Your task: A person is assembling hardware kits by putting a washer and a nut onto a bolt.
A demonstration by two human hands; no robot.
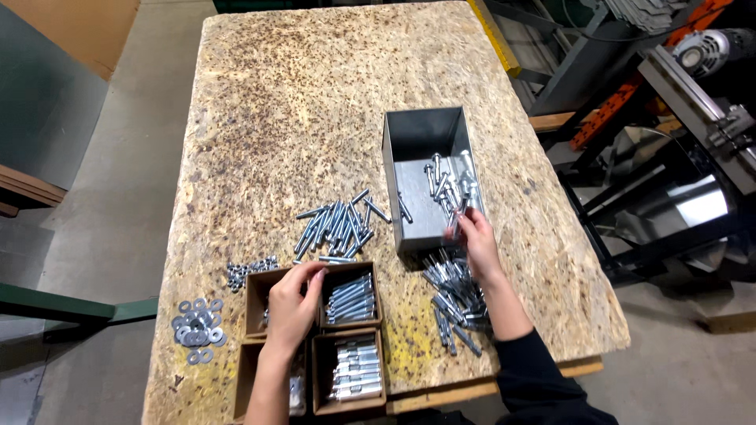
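With some bolts already in the metal bin [421, 169], the right hand [475, 240] pinches another at its rim, the left hand [293, 303] curls into a cardboard box [266, 303], and loose bolts [339, 224] remain on the table [299, 102].

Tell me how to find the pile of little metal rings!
Start at the chipboard table and go to its near left corner, left of the cardboard boxes. The washers lie there, flat rings with holes, unlike the long bolts heaped mid-table.
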